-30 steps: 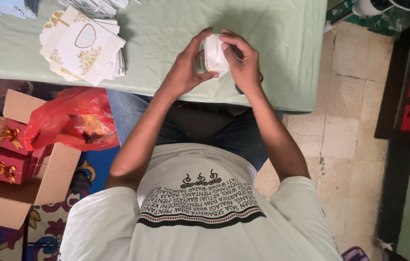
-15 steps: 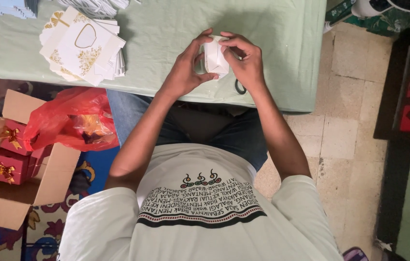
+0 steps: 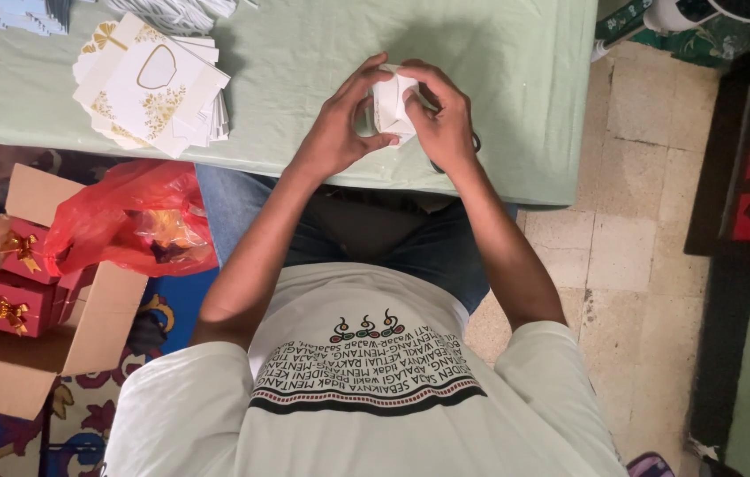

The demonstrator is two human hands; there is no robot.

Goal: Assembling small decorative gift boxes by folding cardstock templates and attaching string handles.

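— Little has shifted since a second ago: both hands are still wrapped round the small white box (image 3: 391,108) over the table, though the left hand's (image 3: 337,132) fingers now spread a bit wider along its side.

— And the containers, from the head view?

— An open cardboard box (image 3: 13,353) sits on the floor at the person's left, with red gift boxes (image 3: 17,287) tied with gold bows inside. A red plastic bag (image 3: 128,221) lies against it, something yellowish showing through.

— The white box itself?

— Small, folded from white card, partly formed, mostly hidden by fingers. The left hand cups it from the left, thumb underneath; the right hand (image 3: 443,124) closes over its right side. It hangs just above the green tablecloth (image 3: 304,53), near the front edge. A stack of flat white cards (image 3: 150,84) with gold print lies well apart to the left.
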